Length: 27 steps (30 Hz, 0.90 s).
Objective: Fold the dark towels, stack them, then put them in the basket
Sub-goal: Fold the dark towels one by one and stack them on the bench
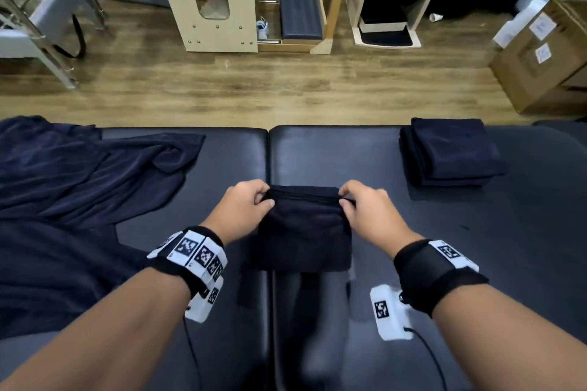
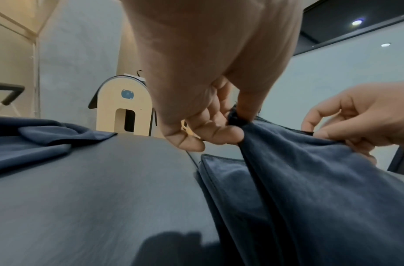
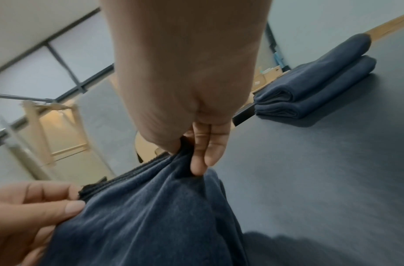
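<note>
Hands are working at the middle of the table (image 1: pixel 365 152), a dark padded one split by a seam. Both are lifting one dark towel (image 1: pixel 303 232) by its top edge, so the cloth is hanging down toward the person, doubled over. The left hand (image 1: pixel 244 209) is pinching the left corner between thumb and curled fingers (image 2: pixel 210 126); the right hand (image 1: pixel 368 216) is pinching the right corner the same way, its fingers (image 3: pixel 205 151) pointing down along the cloth. The hemmed edge is stretching taut between the two hands, above the seam.

To the right, near the far edge of the table, a stack (image 1: pixel 451 152) of folded towels is sitting; the right wrist view is showing two rolled folds, one on top of the other. Well apart on the left, a heap (image 1: pixel 79 187) of unfolded dark cloth is sprawling over the table, one corner reaching toward the seam.

Beyond the table, on the wooden floor (image 1: pixel 254 86), a cardboard box (image 1: pixel 540 57) is standing at the right with paper labels on it; what is in it I cannot tell. Pale wooden frames (image 1: pixel 206 0) are standing further back.
</note>
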{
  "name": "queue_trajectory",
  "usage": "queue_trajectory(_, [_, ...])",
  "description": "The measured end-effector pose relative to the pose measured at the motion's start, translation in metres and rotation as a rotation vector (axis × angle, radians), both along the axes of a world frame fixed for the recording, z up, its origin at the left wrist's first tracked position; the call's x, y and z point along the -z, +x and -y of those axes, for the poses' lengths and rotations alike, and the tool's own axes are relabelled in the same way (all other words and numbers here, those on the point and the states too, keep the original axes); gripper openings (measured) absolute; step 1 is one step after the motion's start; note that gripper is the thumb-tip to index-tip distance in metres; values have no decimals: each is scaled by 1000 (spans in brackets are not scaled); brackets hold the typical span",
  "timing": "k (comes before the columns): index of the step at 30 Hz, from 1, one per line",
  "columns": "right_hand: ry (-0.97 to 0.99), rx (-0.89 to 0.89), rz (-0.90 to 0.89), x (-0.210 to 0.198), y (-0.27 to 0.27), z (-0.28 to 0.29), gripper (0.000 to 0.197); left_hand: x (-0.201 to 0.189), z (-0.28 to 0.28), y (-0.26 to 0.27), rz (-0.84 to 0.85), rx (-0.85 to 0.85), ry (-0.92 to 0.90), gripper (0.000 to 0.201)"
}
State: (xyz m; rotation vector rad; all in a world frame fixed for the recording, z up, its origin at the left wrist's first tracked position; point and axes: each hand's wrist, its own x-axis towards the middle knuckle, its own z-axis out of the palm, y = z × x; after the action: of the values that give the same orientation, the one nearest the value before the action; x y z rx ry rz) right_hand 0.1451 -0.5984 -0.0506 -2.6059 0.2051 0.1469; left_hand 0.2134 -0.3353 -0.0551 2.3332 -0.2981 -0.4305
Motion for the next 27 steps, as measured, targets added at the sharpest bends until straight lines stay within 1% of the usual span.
queue_trajectory(2, [-1,52,12,5,19,1,9,5,8,16,1,-72,-46,8])
queue_trajectory(4, [-7,116,24,10,32,0,17,16,12,28,-40,-141,-105,22])
queue_trajectory(5, [-21,130,27,13,34,-2,23,21,12,31,-30,-133,-100,30])
queue_trajectory(6, [-42,116,51,14,32,-5,27,24,11,30,14,-83,-68,36])
queue_trajectory(7, [-69,65,100,16,28,-7,27,26,8,28,83,12,-26,40])
queue_trajectory(9, [-172,-163,147,22,15,-12,28,27,2,22,246,323,110,50])
queue_trajectory(10, [-241,-283,104,25,9,-15,34,28,-1,19,299,481,228,60])
queue_trajectory(11, [-313,-357,33,29,4,-16,43,31,-3,16,306,587,359,71])
queue_trajectory(12, [-381,-371,-32,33,2,-16,50,34,-4,16,291,629,474,80])
queue_trajectory(13, [-430,-338,-81,37,2,-16,56,38,-4,17,266,623,554,86])
queue_trajectory(15, [-446,-225,-179,40,4,-17,65,37,-1,20,213,555,628,95])
queue_trajectory(16, [-420,-182,-228,42,5,-17,68,36,1,20,187,532,649,96])
queue_trajectory(18, [-398,-129,-320,41,7,-16,67,33,3,18,170,518,640,91])
queue_trajectory(19, [-408,-116,-320,37,6,-17,64,33,2,14,179,512,603,86])
queue_trajectory(21, [-448,-135,-227,29,1,-22,52,34,0,5,187,489,504,78])
queue_trajectory(23, [-464,-167,-179,23,-9,-30,36,30,0,-3,109,421,440,71])
queue_trajectory(24, [-424,-152,-211,22,-14,-34,35,31,-1,-5,35,377,425,74])
queue_trajectory(27, [-180,32,-349,24,-17,-38,45,32,3,-8,-160,335,392,96])
